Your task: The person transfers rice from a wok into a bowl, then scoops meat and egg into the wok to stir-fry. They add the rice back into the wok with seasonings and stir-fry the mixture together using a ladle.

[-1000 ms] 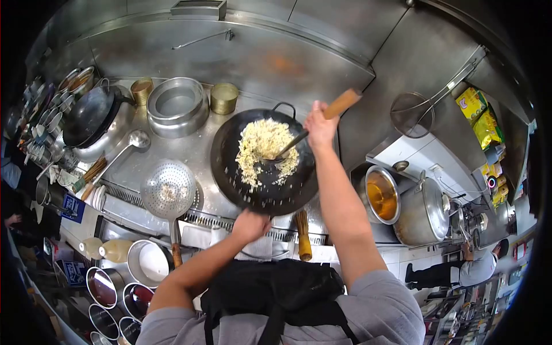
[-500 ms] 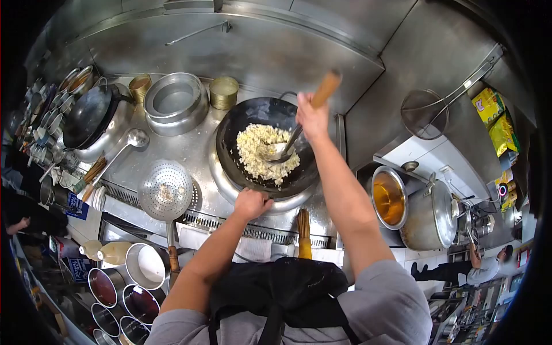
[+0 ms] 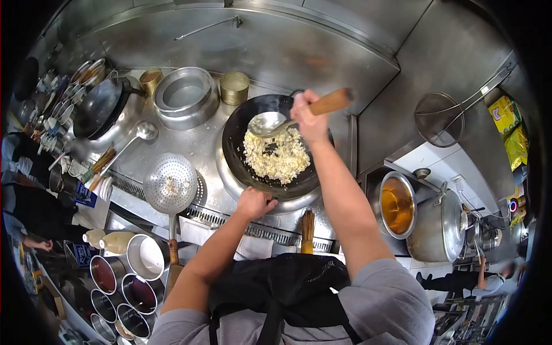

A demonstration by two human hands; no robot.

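My right hand (image 3: 310, 119) grips the wooden-handled ladle (image 3: 267, 124) near where its metal shaft begins. The ladle's bowl hangs over the back left part of the black wok (image 3: 234, 138), above pale yellow and white grainy food (image 3: 284, 158). At the wok's front rim rests my left hand (image 3: 255, 203), with its fingers closed. Whether it pinches the rim or a cloth is hidden. A perforated strainer (image 3: 170, 183) lies left of the wok.
Behind stand a metal pot (image 3: 187, 118) and a tin (image 3: 234, 88). At the right are a bowl of amber liquid (image 3: 397, 206) and a lidded pot (image 3: 431, 230). A bamboo brush (image 3: 307, 227) is in front. People stand at the far left and far right.
My right hand has turned the ladle, lifting its bowl from the food toward the wok's back left. The food now has a gap near its middle. The view has shifted slightly.
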